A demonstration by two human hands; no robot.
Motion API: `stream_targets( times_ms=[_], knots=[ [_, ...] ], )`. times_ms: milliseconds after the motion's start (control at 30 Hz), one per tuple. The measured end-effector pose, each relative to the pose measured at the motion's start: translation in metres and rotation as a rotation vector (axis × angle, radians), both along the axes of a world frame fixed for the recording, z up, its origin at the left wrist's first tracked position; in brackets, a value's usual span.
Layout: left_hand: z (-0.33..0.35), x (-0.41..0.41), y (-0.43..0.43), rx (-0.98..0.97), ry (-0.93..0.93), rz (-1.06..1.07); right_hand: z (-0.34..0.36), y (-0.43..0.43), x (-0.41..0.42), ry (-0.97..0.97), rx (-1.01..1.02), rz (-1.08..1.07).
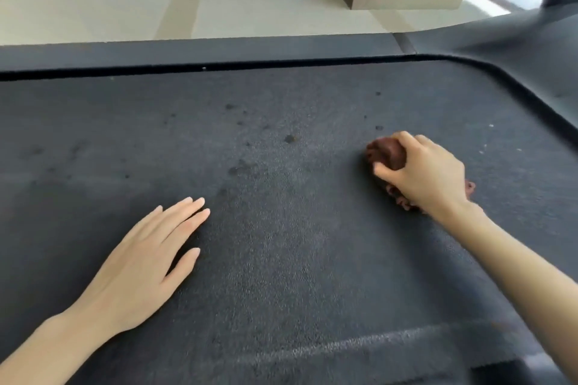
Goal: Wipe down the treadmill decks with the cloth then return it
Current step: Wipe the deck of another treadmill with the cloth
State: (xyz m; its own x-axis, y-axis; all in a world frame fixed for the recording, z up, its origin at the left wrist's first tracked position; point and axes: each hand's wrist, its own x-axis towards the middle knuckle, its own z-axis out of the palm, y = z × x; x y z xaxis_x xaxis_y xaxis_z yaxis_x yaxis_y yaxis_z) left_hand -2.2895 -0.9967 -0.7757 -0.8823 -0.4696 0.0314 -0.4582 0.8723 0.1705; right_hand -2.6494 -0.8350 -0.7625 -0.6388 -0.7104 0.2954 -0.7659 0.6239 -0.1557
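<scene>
Reddish-brown cloth (386, 151) bunched under clenched right hand (422, 172) on spotted dark treadmill deck (281, 244), mostly hidden, perhaps knobbly, left hand (144, 259) lay flat, fingers spread

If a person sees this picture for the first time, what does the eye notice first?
First, the right hand gripping a bunched reddish-brown cloth on the dark treadmill deck, right of centre. Next, the left hand lying flat and open at lower left, then dark spots mid-deck.

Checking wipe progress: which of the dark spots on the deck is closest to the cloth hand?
The small spot just beyond the right hand and its brown cloth. The other spots lie farther left, mid-deck.
</scene>
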Motion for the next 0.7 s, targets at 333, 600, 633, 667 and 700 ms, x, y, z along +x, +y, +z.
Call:
stream_targets(
  times_ms=[333, 600, 633, 667, 700],
  knots=[
    [-0.008, 0.028, -0.019, -0.008, 0.05, -0.07, -0.003, -0.058, 0.058, 0.006, -0.016, -0.067],
    [-0.011, 0.145, -0.086, 0.011, 0.094, 0.092, -0.012, -0.183, 0.221, 0.05, -0.033, 0.157],
    [-0.012, 0.163, -0.096, 0.008, 0.094, 0.116, -0.012, -0.199, 0.244, 0.046, -0.035, 0.169],
    [-0.012, 0.183, -0.105, 0.004, 0.095, 0.145, -0.012, -0.217, 0.267, 0.04, -0.033, 0.185],
    [-0.013, 0.202, -0.113, 0.0, 0.098, 0.178, -0.012, -0.234, 0.292, 0.029, -0.027, 0.209]
  ],
)
